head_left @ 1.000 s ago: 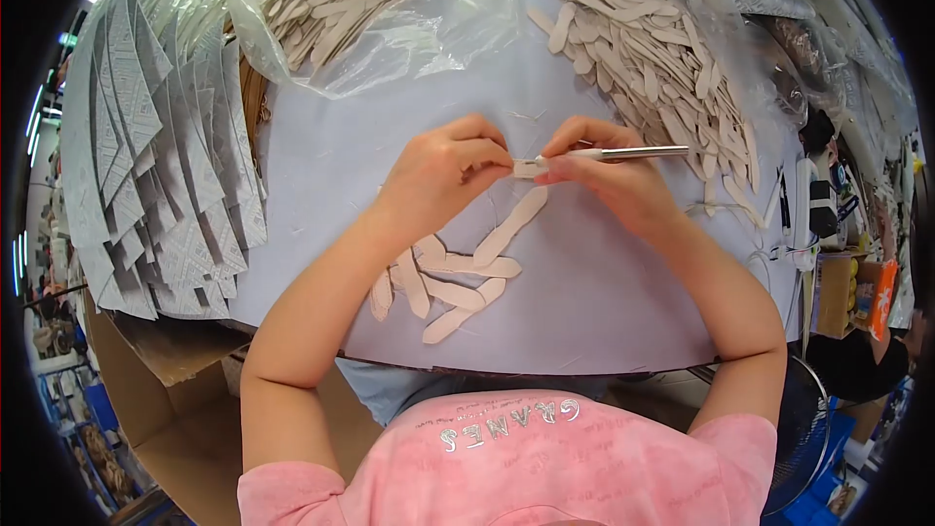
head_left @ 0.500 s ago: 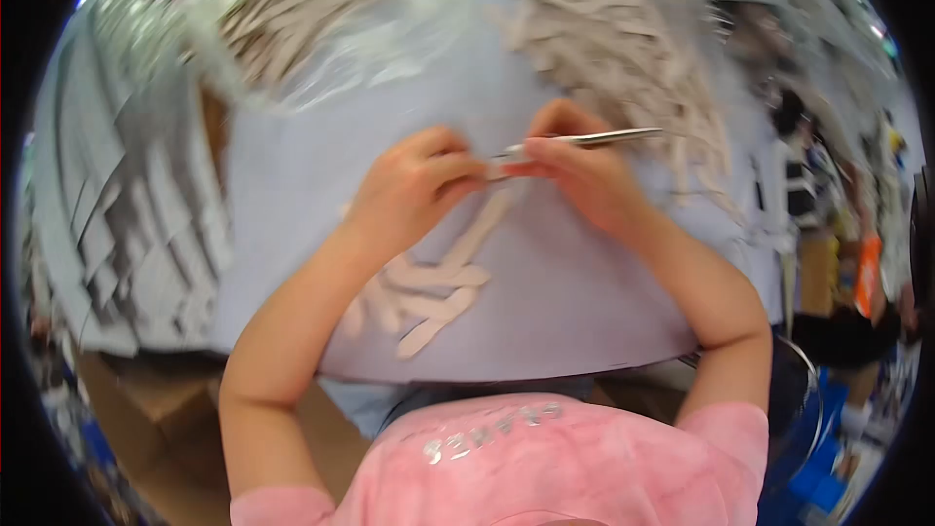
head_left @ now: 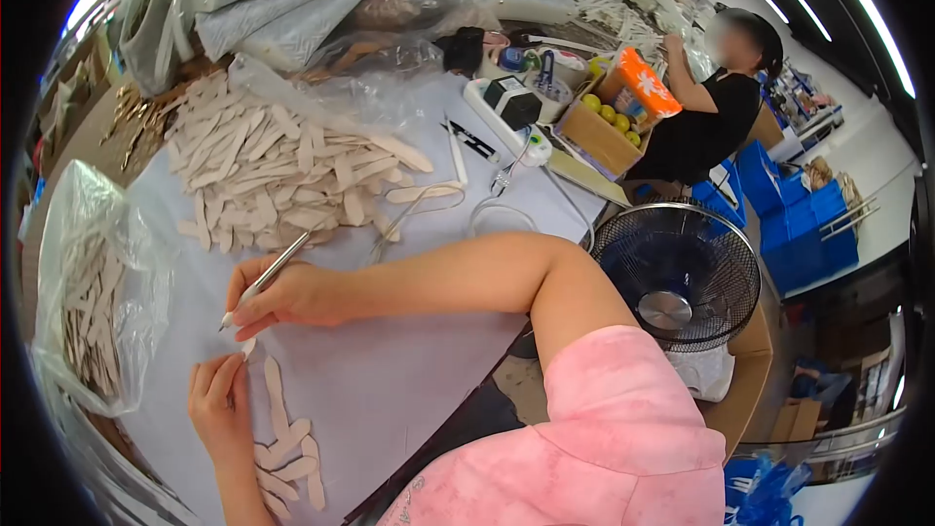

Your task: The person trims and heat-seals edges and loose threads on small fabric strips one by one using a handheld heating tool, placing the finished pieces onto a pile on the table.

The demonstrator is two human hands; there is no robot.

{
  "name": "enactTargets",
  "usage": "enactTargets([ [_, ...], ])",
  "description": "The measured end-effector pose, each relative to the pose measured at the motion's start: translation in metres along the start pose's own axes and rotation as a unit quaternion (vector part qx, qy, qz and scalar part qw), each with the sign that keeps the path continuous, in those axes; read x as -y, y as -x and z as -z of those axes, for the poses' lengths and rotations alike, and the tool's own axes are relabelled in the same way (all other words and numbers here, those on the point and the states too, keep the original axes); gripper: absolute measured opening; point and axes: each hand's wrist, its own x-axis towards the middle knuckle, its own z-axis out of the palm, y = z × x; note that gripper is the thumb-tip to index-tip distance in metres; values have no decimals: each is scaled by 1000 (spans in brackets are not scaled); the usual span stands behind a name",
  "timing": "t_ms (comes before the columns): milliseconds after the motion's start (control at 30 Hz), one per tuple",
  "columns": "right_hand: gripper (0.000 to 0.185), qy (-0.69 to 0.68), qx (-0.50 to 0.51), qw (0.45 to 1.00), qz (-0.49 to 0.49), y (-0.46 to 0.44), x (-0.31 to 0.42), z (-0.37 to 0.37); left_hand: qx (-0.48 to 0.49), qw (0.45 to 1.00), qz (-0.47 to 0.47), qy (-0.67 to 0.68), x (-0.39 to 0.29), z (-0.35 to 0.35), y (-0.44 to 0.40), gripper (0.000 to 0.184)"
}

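Observation:
My right hand (head_left: 282,294) is closed round a silver pen-like tool (head_left: 278,266), its tip pointing down to the left. Just below it, my left hand (head_left: 219,392) pinches a small beige strip (head_left: 249,346), most of which its fingers cover. The tool's tip is a little above the strip and apart from it. Several loose beige strips (head_left: 290,440) lie on the table (head_left: 390,380) to the right of my left hand. A large heap of similar strips (head_left: 282,161) spreads beyond my right hand.
A plastic bag of strips (head_left: 93,321) lies at the left. Toward the right are a power strip (head_left: 531,144), cables, a cardboard box with yellow-green balls (head_left: 594,141) and a round mesh-guarded fan (head_left: 672,273). A person in black (head_left: 706,102) is behind them.
The view has swung far to the right, bringing in the fan and the other person. My hands have come apart slightly, the tool now clear of the pinched strip.

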Motion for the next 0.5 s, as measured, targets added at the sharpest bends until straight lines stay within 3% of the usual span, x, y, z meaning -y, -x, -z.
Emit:
enactTargets([
  [300,11,-45,60,997,4,1,2,0,-13,997,-44,-69,-3,-2,-1,13],
  [400,11,-55,63,996,-5,1,3,-2,-46,979,-142,-139,-12,7,-10,14],
  [500,12,-64,64,996,-18,5,9,-3,-44,985,-121,-111,-13,5,-5,15],
])
